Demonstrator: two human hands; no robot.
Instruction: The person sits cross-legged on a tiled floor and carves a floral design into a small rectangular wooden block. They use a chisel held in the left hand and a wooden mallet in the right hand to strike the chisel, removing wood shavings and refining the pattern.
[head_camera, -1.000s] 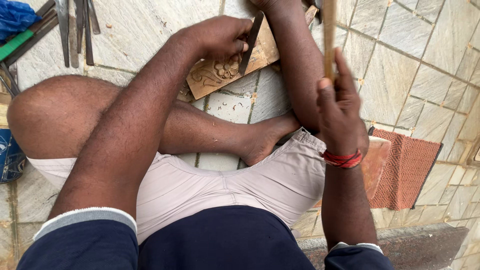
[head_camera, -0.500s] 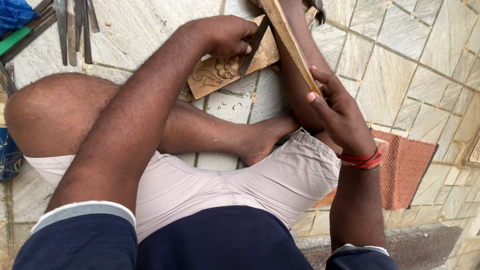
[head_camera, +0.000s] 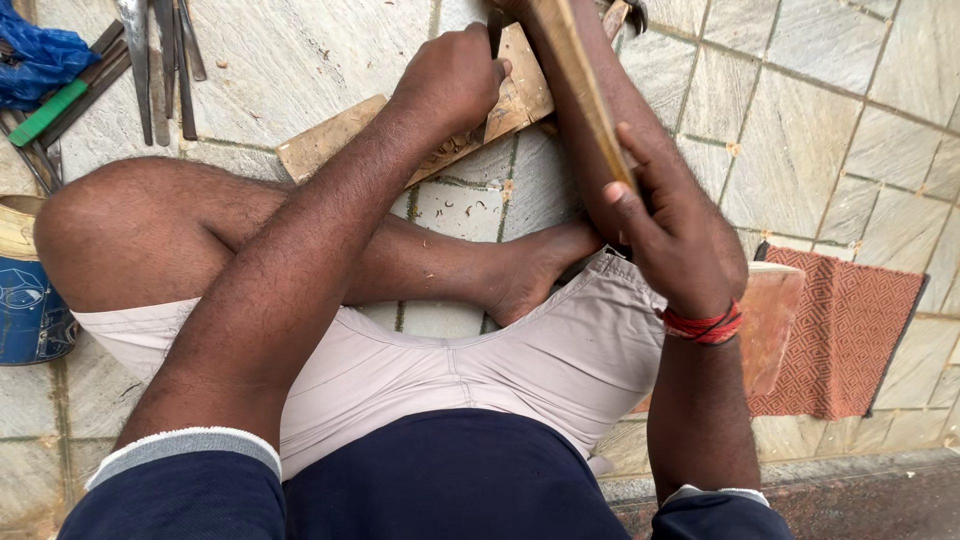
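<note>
I sit cross-legged on a stone-tiled floor. My left hand (head_camera: 452, 75) is closed around a chisel whose dark blade (head_camera: 497, 30) shows just above my fingers, set on a carved wooden board (head_camera: 335, 140) lying on the floor in front of my shin. My right hand (head_camera: 672, 230), with a red thread at the wrist, grips a long wooden stick (head_camera: 578, 85) used as a mallet; it slants up and left over the board's right end. My left forearm hides most of the carving.
Several metal chisels and files (head_camera: 160, 60) lie at the top left beside a green-handled tool (head_camera: 50, 110) and blue cloth (head_camera: 40, 55). A blue container (head_camera: 30, 320) stands by my left knee. A red patterned mat (head_camera: 850, 340) lies at the right.
My right hand has swung the wooden stick from upright down and leftward toward the chisel. My left hand has stayed on the chisel over the board.
</note>
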